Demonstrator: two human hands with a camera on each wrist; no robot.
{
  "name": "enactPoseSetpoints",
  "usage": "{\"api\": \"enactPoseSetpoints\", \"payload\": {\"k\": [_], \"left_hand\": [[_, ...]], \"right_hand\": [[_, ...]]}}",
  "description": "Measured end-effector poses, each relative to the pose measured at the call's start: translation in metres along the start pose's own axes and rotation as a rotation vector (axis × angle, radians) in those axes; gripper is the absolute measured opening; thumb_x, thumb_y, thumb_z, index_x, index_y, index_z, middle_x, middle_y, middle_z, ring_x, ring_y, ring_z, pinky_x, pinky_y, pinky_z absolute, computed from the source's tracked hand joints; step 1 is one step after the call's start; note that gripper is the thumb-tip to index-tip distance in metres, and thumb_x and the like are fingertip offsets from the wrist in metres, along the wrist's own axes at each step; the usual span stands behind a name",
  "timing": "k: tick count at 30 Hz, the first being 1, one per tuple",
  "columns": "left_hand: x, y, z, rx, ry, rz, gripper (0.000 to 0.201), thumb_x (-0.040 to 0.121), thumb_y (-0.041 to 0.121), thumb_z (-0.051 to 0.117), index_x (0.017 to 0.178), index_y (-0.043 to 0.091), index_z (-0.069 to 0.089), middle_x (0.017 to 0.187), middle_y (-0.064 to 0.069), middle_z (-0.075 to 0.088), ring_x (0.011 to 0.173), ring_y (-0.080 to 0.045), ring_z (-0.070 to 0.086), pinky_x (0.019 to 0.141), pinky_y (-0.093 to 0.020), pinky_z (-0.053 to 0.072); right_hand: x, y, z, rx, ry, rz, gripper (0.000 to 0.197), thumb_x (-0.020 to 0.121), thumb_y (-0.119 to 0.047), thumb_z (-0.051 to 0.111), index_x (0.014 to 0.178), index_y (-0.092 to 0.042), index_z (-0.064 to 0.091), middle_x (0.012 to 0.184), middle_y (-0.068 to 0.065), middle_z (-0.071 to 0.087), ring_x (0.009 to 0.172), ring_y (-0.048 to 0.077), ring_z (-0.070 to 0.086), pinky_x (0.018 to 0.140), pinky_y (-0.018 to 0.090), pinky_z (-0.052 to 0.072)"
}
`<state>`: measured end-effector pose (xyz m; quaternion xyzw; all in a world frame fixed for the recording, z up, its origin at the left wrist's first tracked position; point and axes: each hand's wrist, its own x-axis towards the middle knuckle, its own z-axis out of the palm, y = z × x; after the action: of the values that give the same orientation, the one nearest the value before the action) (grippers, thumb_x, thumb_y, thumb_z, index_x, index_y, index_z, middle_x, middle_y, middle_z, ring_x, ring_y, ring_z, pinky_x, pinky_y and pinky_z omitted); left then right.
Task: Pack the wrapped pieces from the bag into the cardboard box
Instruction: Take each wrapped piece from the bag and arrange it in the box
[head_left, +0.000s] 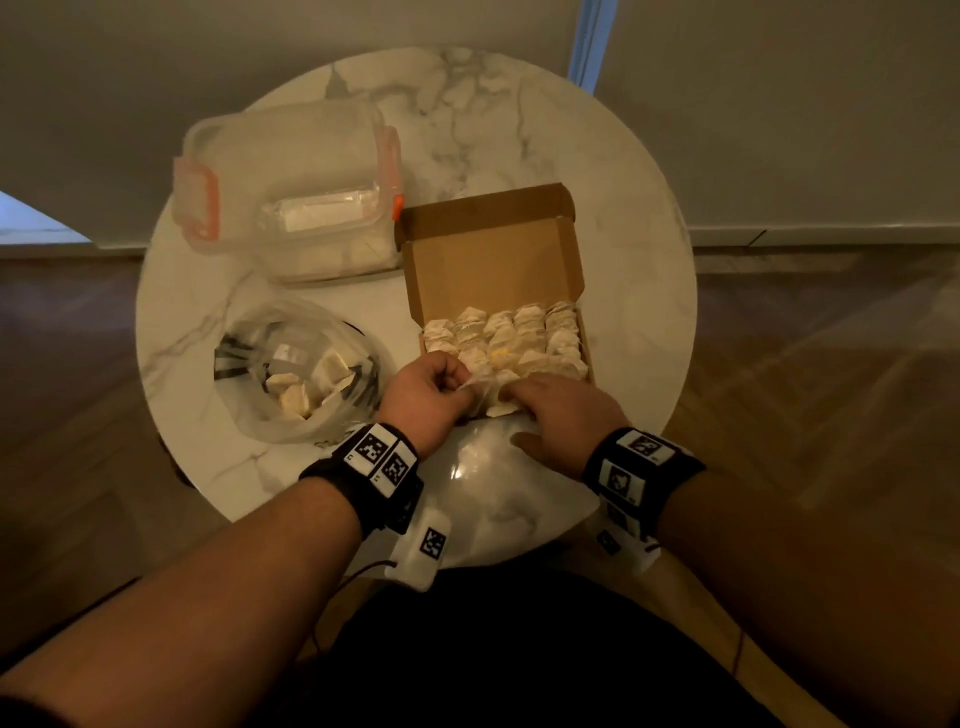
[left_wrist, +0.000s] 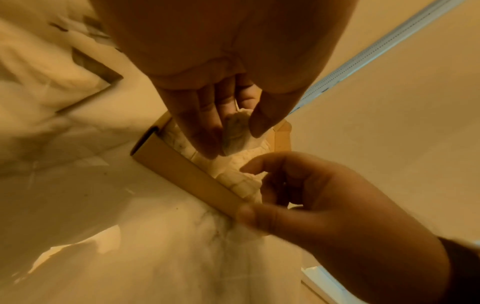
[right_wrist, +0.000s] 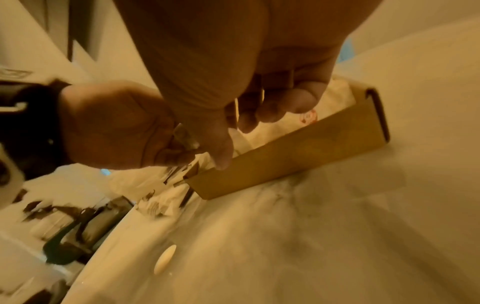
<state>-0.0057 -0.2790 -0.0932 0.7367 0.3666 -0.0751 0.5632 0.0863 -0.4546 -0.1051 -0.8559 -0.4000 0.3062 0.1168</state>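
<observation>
The open cardboard box sits right of centre on the table, its floor lined with rows of wrapped pieces. At the box's near left corner my left hand pinches one wrapped piece between thumb and fingers, just above the packed ones. My right hand lies over the near row, fingertips resting on the pieces, thumb outside the front wall. To the left is the clear plastic bag, with more wrapped pieces inside.
A round marble table carries everything. A clear plastic container with orange clips stands at the back left, close to the box's lid. Wooden floor lies around the table, and a pale wall is behind it.
</observation>
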Motion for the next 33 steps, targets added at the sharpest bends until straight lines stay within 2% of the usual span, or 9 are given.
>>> {"api": "enactPoseSetpoints", "payload": {"k": [4,7,9,17,22,25,27,31,33], "left_hand": [[0.002,-0.007,0.001,0.110,-0.025,0.034,0.016,0.073,0.029,0.078,0.078,0.023,0.064,0.076,-0.005,0.070,0.076,-0.032,0.070,0.076,-0.052,0.061],[0.007,-0.011,-0.002,0.243,-0.026,0.063,0.014,0.081,0.023,0.076,0.079,0.026,0.063,0.080,0.000,0.070,0.077,-0.022,0.066,0.077,-0.044,0.059],[0.011,-0.013,-0.004,0.280,-0.013,0.072,0.014,0.083,0.022,0.076,0.080,0.025,0.063,0.081,0.000,0.070,0.077,-0.019,0.065,0.076,-0.040,0.058],[0.009,-0.016,0.019,0.306,-0.078,0.151,0.021,0.085,0.025,0.079,0.079,0.032,0.060,0.080,0.003,0.068,0.072,-0.013,0.060,0.065,-0.026,0.047],[0.008,-0.023,0.019,0.362,-0.066,0.157,0.017,0.086,0.024,0.076,0.082,0.031,0.061,0.079,0.004,0.066,0.073,-0.013,0.059,0.065,-0.026,0.048],[0.008,-0.022,0.017,0.378,-0.053,0.162,0.012,0.087,0.025,0.076,0.086,0.028,0.064,0.075,0.012,0.060,0.068,-0.004,0.053,0.060,-0.022,0.040],[0.009,-0.022,0.017,0.386,-0.043,0.164,0.011,0.088,0.026,0.076,0.086,0.027,0.064,0.074,0.014,0.059,0.068,-0.002,0.052,0.059,-0.019,0.037],[0.008,-0.022,0.019,0.424,-0.035,0.171,0.012,0.088,0.029,0.075,0.088,0.028,0.063,0.072,0.012,0.056,0.066,-0.002,0.050,0.055,-0.016,0.033],[0.008,-0.021,0.019,0.446,-0.044,0.189,0.011,0.089,0.027,0.074,0.089,0.027,0.063,0.072,0.012,0.055,0.064,-0.002,0.049,0.054,-0.014,0.033]], "right_hand": [[0.014,-0.002,0.005,0.107,0.085,0.049,0.022,0.093,-0.033,0.061,0.112,-0.028,0.070,0.111,-0.005,0.061,0.104,0.022,0.060,0.082,0.033,0.048],[0.009,0.013,-0.009,0.310,0.215,0.146,0.009,0.092,-0.027,0.066,0.099,-0.029,0.071,0.091,-0.011,0.063,0.087,0.017,0.063,0.075,0.030,0.048],[0.000,0.028,-0.021,0.354,0.274,0.191,0.006,0.093,-0.029,0.067,0.098,-0.031,0.069,0.087,-0.010,0.067,0.081,0.014,0.064,0.073,0.030,0.050],[0.002,0.059,-0.024,-0.076,0.104,0.155,0.019,0.100,-0.040,0.053,0.113,-0.033,0.066,0.101,0.002,0.072,0.092,0.028,0.065,0.070,0.034,0.046],[0.003,0.063,-0.016,-0.014,0.228,0.116,0.018,0.096,-0.035,0.060,0.111,-0.027,0.067,0.105,-0.001,0.062,0.097,0.024,0.060,0.079,0.039,0.050],[-0.007,0.064,-0.012,0.077,0.304,0.157,0.015,0.095,-0.037,0.060,0.109,-0.029,0.059,0.098,-0.008,0.056,0.090,0.018,0.053,0.076,0.038,0.048],[-0.017,0.062,-0.006,0.044,0.287,0.107,0.013,0.097,-0.042,0.055,0.101,-0.031,0.060,0.093,-0.009,0.058,0.088,0.017,0.054,0.074,0.037,0.048],[-0.026,0.057,0.013,-0.170,0.097,-0.026,0.049,0.092,-0.045,0.029,0.109,-0.025,0.071,0.102,0.001,0.067,0.091,0.027,0.059,0.072,0.042,0.053],[-0.024,0.055,0.015,-0.221,0.148,-0.039,0.043,0.089,-0.038,0.035,0.105,-0.020,0.070,0.100,0.003,0.066,0.088,0.028,0.058,0.065,0.039,0.052]]}}
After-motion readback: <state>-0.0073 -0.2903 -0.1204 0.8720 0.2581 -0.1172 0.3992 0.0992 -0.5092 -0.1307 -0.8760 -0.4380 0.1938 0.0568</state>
